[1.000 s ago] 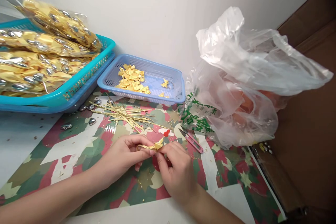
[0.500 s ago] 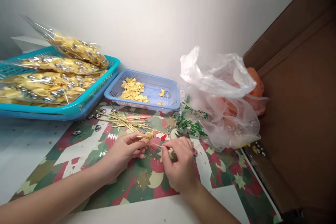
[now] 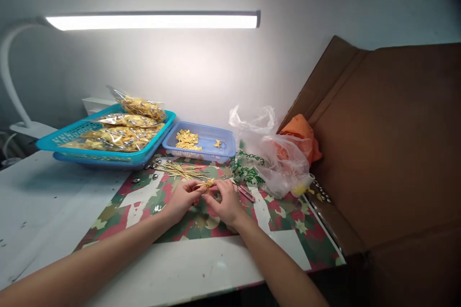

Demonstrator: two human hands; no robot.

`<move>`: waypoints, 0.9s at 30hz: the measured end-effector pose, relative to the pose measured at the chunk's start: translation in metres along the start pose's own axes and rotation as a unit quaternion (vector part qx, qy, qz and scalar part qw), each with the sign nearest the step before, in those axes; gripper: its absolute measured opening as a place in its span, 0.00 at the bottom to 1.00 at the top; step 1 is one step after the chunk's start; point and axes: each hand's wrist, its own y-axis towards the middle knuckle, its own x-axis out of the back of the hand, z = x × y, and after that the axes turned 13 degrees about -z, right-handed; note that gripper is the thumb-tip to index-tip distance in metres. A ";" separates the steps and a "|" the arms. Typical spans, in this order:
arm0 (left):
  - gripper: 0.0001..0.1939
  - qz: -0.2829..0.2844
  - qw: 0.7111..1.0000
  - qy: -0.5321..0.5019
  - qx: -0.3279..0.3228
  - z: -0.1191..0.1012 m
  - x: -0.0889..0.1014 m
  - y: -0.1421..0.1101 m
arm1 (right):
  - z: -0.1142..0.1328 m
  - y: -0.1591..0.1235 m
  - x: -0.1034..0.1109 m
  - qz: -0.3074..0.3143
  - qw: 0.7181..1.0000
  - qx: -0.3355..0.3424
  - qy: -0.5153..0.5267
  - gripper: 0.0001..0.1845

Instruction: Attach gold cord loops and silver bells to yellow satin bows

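Observation:
A small yellow ribbon bow (image 3: 209, 183) is pinched between the fingertips of my left hand (image 3: 182, 200). My right hand (image 3: 226, 202) meets it from the other side, its thumb and fingers closed at the bow. A thin gold tie seems to run along the bow, but the fingers cover most of it. Just beyond the hands lies a loose pile of gold ties (image 3: 180, 169). Silver beads (image 3: 155, 176) lie left of that pile. Beside my right hand is a cutting tool with a pink handle (image 3: 247, 194), its blades partly hidden.
A blue basket (image 3: 230, 147) behind holds yellow bows (image 3: 188, 139). Filled clear bags (image 3: 126, 137) lie in a turquoise basket (image 3: 50, 141) at left. A plastic bag (image 3: 288, 158), an orange bag (image 3: 300, 129) and cardboard (image 3: 382, 144) stand right. A lamp (image 3: 154, 21) hangs above.
The view has tilted up and back, bringing the lamp into sight. My right hand has moved in from apart, where it held a thin strand, to meet my left at the bow.

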 end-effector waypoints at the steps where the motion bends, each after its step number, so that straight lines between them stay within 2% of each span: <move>1: 0.14 0.001 1.000 0.002 -0.008 0.002 0.000 0.000 | 0.000 0.001 0.000 -0.001 1.000 0.002 0.002 0.10; 4: 0.11 0.004 1.000 0.019 -0.025 0.007 0.001 0.001 | -0.001 0.000 0.003 -0.025 1.000 -0.006 -0.004 0.03; 5: 0.11 0.003 0.999 0.028 -0.029 0.009 0.001 0.001 | -0.002 -0.002 0.004 -0.036 0.999 -0.010 -0.008 0.07; 8: 0.10 -0.012 0.998 0.051 -0.038 0.013 0.001 0.003 | -0.004 -0.008 0.007 -0.075 0.997 -0.010 -0.021 0.09; 12: 0.10 -0.041 0.995 0.073 -0.051 0.017 0.001 0.006 | -0.007 -0.014 0.007 -0.147 0.988 -0.012 -0.047 0.09; 18: 0.11 -0.060 0.992 0.084 -0.069 0.020 0.003 0.010 | 0.000 -0.020 -0.005 -0.207 0.977 0.009 -0.056 0.04; 23: 0.13 -0.076 0.991 0.081 -0.081 0.026 0.005 0.014 | 0.012 -0.024 -0.018 -0.205 0.977 0.045 -0.038 0.05; 27: 0.13 -0.079 0.989 0.082 -0.093 0.032 0.006 0.019 | 0.014 -0.018 -0.033 -0.222 0.974 0.010 -0.038 0.07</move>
